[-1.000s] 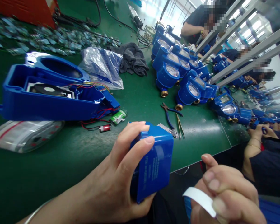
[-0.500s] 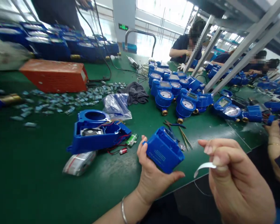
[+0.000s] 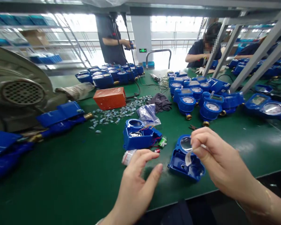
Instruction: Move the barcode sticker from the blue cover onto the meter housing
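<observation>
Between thumb and fingers, my right hand [image 3: 215, 159] pinches a curled white strip [image 3: 188, 158]. The strip hangs in front of a blue meter housing [image 3: 178, 156], which lies on the table with its hollow inside up and a round window at its far end. To the left, my left hand [image 3: 138, 181] is empty, its thumb and fingers apart. Beyond it stands another open blue housing [image 3: 137, 142] with wires inside. A green battery [image 3: 162, 142] and a small red part [image 3: 157, 150] lie beside that housing. My left fingers partly cover a clear plastic packet [image 3: 128, 157].
Rows of blue meters [image 3: 187, 101] stand at the back right. An orange box [image 3: 110, 98], scattered small pieces [image 3: 114, 114], a plastic bag [image 3: 148, 114] and a dark cloth [image 3: 160, 102] lie mid-table. A large blower [image 3: 21, 90] is at left. Two co-workers are across the table.
My left hand has let go of the blue housing, which now rests on the table, and has moved left. My right hand has brought the white strip over to the housing. The view has turned left.
</observation>
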Action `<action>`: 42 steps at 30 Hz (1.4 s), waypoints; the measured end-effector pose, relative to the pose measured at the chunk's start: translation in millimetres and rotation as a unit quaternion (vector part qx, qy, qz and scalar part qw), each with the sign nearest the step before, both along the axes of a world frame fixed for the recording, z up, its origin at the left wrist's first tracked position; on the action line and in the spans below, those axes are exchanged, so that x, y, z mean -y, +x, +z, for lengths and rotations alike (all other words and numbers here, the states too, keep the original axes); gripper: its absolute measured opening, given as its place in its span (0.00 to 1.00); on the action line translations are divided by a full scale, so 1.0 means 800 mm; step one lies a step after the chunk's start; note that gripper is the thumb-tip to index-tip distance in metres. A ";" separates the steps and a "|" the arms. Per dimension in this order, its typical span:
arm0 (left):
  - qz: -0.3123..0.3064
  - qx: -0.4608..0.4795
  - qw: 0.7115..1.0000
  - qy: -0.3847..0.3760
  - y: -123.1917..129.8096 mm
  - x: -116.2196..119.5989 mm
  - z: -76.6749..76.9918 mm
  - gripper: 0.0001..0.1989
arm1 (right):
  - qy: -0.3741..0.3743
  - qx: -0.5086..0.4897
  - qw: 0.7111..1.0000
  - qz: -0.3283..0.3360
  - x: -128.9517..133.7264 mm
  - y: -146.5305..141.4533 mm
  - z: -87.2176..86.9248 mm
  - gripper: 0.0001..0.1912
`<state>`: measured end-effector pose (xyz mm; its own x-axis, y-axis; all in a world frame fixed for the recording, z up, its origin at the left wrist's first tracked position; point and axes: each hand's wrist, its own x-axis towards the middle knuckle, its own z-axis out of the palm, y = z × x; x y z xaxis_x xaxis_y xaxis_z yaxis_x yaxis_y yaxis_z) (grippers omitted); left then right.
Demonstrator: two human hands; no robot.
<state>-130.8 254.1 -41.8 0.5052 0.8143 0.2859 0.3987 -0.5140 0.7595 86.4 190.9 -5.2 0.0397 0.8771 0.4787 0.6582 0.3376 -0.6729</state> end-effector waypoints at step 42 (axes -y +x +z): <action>-0.033 -0.063 0.975 0.211 -0.009 0.023 0.076 0.05 | -0.078 0.163 0.982 0.058 0.014 -0.068 0.037 0.08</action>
